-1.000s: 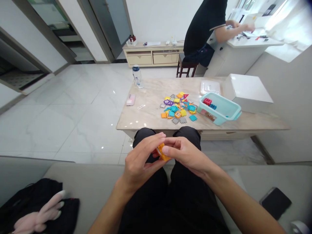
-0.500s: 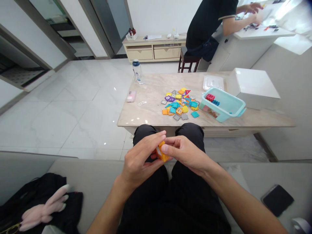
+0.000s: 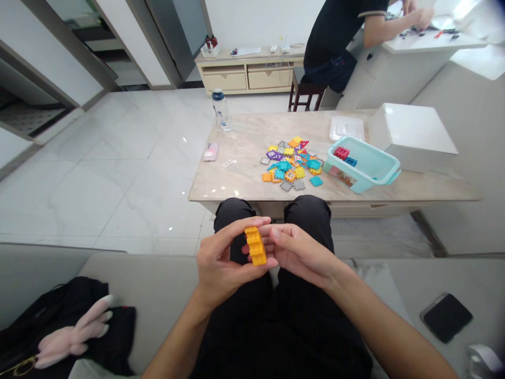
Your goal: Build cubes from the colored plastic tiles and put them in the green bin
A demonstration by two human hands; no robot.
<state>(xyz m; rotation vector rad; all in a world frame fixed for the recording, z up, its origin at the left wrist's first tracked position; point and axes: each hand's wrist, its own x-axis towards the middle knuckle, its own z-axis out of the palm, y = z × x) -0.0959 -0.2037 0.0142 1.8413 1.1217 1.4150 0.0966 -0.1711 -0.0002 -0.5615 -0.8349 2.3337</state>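
Above my lap, my left hand (image 3: 224, 255) grips an orange block of notched interlocking tiles (image 3: 255, 246) between its thumb and fingers. The block's ridged side faces up at me; whether it is a stack or a built cube I cannot tell. My right hand (image 3: 302, 252) is close on the block's right, thumb lifted off it and fingers stretched out. Its fingertips reach partly behind the block, so any contact there is hidden. On the table beyond my knees lies a pile of coloured interlocking tiles (image 3: 290, 164) in orange, yellow, teal, purple and grey.
A teal bin (image 3: 374, 162) holding red and blue pieces stands right of the pile, beside a white box (image 3: 418, 131) and clear lid (image 3: 347, 128). A water bottle (image 3: 221, 110) and pink case (image 3: 211, 152) are at left. Another person (image 3: 335, 37) sits working at the far right.
The orange block has turned so its ridged side shows. My right thumb has come off it, and the right fingers have opened out. My left hand keeps its hold.
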